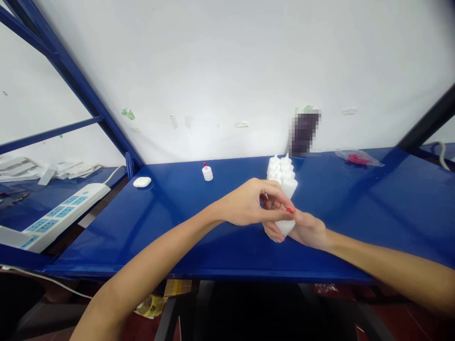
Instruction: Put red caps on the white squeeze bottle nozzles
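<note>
Just in from the blue table's (355, 203) near edge: left hand (249, 203) pinching red cap (289, 210) at top of white bottle (285, 228), right hand (311, 229) grasping the bottle. Beyond, white bottle cluster (280, 171). Along far edge: red-tipped bottle (207, 174), bag of red pieces (358, 158) rightward. Far left corner: white oval object (142, 182).

Noted from the bench side: slender left hand (249, 203), right hand (309, 228), both bare; slim, tapering forearms (170, 246) likewise uncovered.

Wkshp – blue bench (170, 199), blue frame (76, 78), pwr strip (60, 215)
</note>
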A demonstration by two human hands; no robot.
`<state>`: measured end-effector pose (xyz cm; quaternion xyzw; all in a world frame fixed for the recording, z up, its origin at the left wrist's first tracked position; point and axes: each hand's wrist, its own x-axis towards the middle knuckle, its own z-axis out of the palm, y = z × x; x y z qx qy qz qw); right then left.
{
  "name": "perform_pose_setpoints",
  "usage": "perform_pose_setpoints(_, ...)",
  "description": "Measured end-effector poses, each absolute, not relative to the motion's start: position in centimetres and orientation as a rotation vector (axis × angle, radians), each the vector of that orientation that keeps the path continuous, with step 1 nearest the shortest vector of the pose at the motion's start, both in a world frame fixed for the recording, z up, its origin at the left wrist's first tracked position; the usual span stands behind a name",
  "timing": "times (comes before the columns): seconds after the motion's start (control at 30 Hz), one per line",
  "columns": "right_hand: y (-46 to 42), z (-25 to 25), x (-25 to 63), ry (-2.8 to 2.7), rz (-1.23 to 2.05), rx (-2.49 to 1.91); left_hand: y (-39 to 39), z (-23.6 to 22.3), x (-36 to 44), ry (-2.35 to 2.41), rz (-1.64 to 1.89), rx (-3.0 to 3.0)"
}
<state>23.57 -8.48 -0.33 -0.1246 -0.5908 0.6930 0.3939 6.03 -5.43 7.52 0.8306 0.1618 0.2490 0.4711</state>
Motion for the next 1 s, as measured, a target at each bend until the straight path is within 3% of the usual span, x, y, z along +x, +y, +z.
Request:
perform_pose_setpoints(0.4,-8.3,0.0,23.4,-1.504,1.724,-0.503,-4.1,5.6,6.3,0.379,0.775,1.962)
perform_pose_setpoints(0.5,-8.3,-0.1,23.6,-1.587,1.708,-0.549,-0.5,6.9,3.5,0.564,1.112,1.927)
perform_pose_setpoints(0.67,-8.6,0.2,23.8,-1.713,1.642,-0.593,5.8,6.1,-4.3,1.303,1.602,1.985)
perform_pose_setpoints(1.0,-9.3,0.3,23.2,-1.666,1.531,-0.778,7.3,1.5,-7.1,1.318,1.413,2.096)
